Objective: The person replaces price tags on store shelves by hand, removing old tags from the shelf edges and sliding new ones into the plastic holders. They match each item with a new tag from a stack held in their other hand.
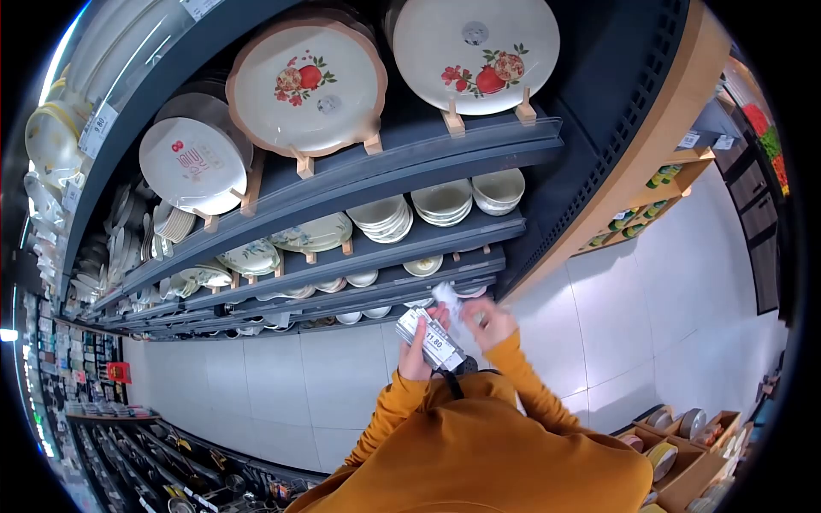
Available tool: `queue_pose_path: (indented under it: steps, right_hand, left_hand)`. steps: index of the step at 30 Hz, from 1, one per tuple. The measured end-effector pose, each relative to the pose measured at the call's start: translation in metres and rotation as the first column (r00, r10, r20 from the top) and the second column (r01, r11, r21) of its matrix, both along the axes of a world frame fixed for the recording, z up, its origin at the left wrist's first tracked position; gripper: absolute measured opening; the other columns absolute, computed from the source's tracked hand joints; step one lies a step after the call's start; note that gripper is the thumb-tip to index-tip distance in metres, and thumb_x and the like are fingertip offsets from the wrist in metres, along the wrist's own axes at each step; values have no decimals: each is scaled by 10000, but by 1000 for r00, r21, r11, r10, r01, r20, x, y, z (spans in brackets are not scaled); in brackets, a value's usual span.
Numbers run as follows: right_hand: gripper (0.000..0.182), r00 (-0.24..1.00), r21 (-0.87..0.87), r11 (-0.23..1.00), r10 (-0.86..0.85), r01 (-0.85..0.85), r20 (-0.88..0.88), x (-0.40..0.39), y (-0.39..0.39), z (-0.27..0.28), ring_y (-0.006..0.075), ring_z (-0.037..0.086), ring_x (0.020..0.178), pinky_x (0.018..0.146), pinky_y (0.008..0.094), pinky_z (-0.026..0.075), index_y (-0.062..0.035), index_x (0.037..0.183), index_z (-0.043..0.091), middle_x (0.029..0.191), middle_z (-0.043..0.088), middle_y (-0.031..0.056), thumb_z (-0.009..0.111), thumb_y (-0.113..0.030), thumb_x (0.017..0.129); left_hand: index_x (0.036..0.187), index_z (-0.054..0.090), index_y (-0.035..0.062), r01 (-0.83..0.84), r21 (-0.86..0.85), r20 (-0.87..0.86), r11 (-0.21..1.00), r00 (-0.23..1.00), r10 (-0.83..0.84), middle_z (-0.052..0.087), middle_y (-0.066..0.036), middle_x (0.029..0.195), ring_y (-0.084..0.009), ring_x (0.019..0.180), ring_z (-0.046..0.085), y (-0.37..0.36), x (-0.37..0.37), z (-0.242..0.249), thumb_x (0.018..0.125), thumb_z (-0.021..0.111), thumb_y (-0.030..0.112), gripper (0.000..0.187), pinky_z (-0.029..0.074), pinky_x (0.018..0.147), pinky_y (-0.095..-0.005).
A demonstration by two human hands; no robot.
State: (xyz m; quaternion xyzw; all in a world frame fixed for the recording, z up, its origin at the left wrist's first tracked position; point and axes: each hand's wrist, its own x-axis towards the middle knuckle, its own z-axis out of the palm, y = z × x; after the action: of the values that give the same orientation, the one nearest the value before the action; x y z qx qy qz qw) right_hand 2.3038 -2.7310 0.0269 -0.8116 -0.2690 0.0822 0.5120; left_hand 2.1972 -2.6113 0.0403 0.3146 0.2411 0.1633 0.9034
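Note:
My left hand [414,362] is closed around a stack of price tags [439,345], the top one printed with 11.80. Close beside it, my right hand [491,327] has its thumb and fingers pinched together. A crumpled white piece [446,296], thin and blurred, reaches from between the two hands toward the shelf; it meets the fingertips of my right hand. Both hands are in front of my body, just off the lower shelves of the rack.
A dark shelf rack [462,158] carries large plates with pomegranate prints [308,81], stacked bowls [380,218] and smaller dishes. Its wooden end panel [599,162] stands to the right. Pale floor tiles [282,376] run behind. Wooden bins of dishes [688,453] are at the lower right.

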Motion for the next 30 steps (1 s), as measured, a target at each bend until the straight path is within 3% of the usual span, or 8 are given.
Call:
queue_pose_path:
  steps: [3,12,14,17,19,23,29,30]
  right_hand:
    - [160,821,223,973,177,-63,-543,-34,-14,-1,79,554,466,415,214,413,-20,976,614,801,676,50,643,-115,850]
    - [171,449,287,898,419,-334,-789,-8,-46,-5,77,564,484,443,205,436,-35,991,625,833,675,47,606,-172,889]
    - [210,577,137,842,467,-523,-670,23,-44,4,82,576,497,453,224,448,-62,972,632,848,681,29,607,-255,892]
    - [228,994,40,994,105,-104,-18,94,-15,-21,216,624,552,499,305,482,-129,1043,623,816,678,84,606,-282,875]
    - [286,948,-166,981,-40,97,314,135,-4,-13,321,627,607,550,388,499,-166,1132,577,775,665,104,596,-281,871]
    - [231,893,-421,893,52,159,447,183,13,-52,371,623,650,584,456,494,-200,1080,569,744,652,115,559,-321,882]
    - [125,905,-184,980,5,81,425,181,16,-17,307,610,604,492,380,456,-156,882,609,663,625,58,623,-278,858]
    - [150,937,-137,989,-3,54,350,167,18,0,217,606,519,450,316,435,-110,853,620,603,610,45,638,-259,863]
  left_hand:
    - [1241,442,-27,-51,52,-78,997,995,55,434,-157,1365,-264,1295,392,-11,-4,-6,978,448,241,376,344,1049,-358]
    - [1270,416,-4,-9,-129,-201,992,979,-17,470,-154,1324,-271,1221,469,-26,-17,-17,955,495,299,444,432,969,-393]
    - [1261,422,12,-37,-129,-239,991,971,5,493,-143,1302,-260,1174,505,-25,-22,-19,954,495,306,432,450,947,-393]
    - [1236,450,38,-84,-147,-263,986,964,43,530,-122,1261,-240,1101,550,-25,-28,-21,958,485,309,391,472,916,-385]
    - [1240,451,37,-106,-167,-266,980,962,58,549,-121,1227,-239,1073,565,-27,-32,-21,957,488,308,394,478,905,-379]
    - [1237,457,32,-83,-191,-280,978,960,27,579,-110,1142,-236,1029,587,-32,-45,-21,952,501,301,395,493,874,-364]
    - [1242,451,19,-37,-203,-312,978,950,-28,600,-113,1105,-227,969,613,-27,-62,-16,943,516,310,422,508,843,-347]
    - [1243,449,14,-52,-170,-317,984,948,-5,599,-121,1110,-227,974,614,-25,-64,-17,944,512,318,430,508,840,-345]
